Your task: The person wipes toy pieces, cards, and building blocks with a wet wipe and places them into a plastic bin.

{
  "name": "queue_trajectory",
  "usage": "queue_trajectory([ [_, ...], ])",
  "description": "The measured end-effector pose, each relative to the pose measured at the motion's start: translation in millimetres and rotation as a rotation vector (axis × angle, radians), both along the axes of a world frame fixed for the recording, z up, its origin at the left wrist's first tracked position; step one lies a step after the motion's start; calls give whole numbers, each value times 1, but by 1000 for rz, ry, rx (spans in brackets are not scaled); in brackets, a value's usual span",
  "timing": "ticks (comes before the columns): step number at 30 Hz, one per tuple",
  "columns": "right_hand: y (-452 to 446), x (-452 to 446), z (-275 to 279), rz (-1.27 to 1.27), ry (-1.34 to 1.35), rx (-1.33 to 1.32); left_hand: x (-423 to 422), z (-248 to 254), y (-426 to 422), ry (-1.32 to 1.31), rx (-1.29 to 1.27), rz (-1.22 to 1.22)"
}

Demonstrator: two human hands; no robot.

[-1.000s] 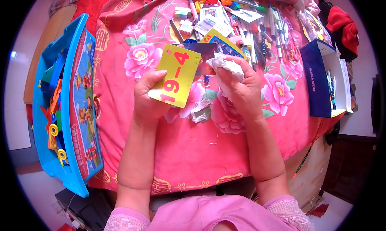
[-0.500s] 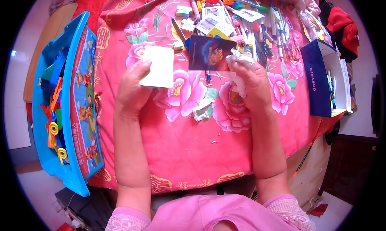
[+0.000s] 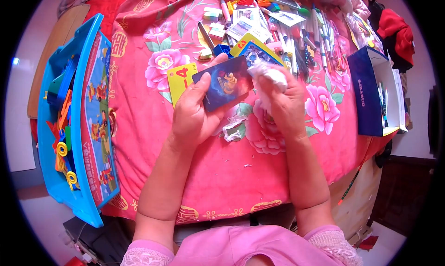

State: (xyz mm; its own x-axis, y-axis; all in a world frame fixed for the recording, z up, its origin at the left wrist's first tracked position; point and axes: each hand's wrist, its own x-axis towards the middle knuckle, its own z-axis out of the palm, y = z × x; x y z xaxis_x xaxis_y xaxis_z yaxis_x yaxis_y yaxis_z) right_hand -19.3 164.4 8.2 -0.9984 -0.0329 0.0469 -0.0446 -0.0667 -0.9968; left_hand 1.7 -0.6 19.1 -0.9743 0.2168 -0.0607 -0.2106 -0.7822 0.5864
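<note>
My left hand (image 3: 194,115) grips a dark playing card (image 3: 227,83) with a glowing orange figure on it, thumb on its face. A yellow card (image 3: 180,79) with a red 4 shows just behind that hand; whether the hand touches it I cannot tell. In my right hand (image 3: 285,99) is a crumpled white tissue (image 3: 273,76), closed in the fingers at the dark card's right edge. Beyond the dark card lie a yellow card (image 3: 245,40) and a blue picture card (image 3: 259,54), partly overlapping. Torn white paper scraps (image 3: 233,128) rest on the flowered cloth (image 3: 222,173).
Several pens and markers (image 3: 320,29), small blocks (image 3: 213,13) and picture cards (image 3: 248,27) are heaped at the back. A blue bin (image 3: 99,127) of plastic toys stands left. A dark blue box (image 3: 364,92) with pens stands right.
My left hand has moved right and now holds the dark card, which was beside my right hand. The pale card it held no longer shows there. The tissue remains in my right hand.
</note>
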Motion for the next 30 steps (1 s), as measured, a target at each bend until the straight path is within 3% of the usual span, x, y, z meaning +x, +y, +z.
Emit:
queue_trajectory([
  [3, -2, -7, -5, -281, 500, 351, 4, -6, 7, -16, -26, 39],
  [6, -21, 5, 6, -110, 686, 583, 10, -6, 25, -16, 65, 108],
  [7, -31, 13, 6, -38, 676, 593, 11, -6, 30, 36, -10, 128],
  [9, -42, 25, 9, 113, 659, 567, 11, -13, 18, -7, 74, 66],
  [12, -42, 16, -2, 39, 769, 597, 10, -15, 16, -63, 243, 42],
  [17, -18, -12, 1, -263, 622, 631, 14, -17, 23, -41, 231, 30],
  [19, -26, -5, 3, -198, 728, 639, 13, -19, 25, -60, 295, 42],
  [22, -45, 16, -1, 2, 852, 625, 4, -40, 4, 150, 565, -294],
  [24, -40, 16, 3, 32, 781, 673, 7, -32, 6, -1, 363, -123],
  [26, -25, 1, 4, -133, 715, 694, 7, -17, 20, -105, 233, 66],
  [28, -7, -15, -2, -247, 599, 654, 6, -16, 15, -102, 216, 37],
  [30, 0, -18, -2, -191, 267, 373, 5, -15, 10, -78, 170, 21],
])
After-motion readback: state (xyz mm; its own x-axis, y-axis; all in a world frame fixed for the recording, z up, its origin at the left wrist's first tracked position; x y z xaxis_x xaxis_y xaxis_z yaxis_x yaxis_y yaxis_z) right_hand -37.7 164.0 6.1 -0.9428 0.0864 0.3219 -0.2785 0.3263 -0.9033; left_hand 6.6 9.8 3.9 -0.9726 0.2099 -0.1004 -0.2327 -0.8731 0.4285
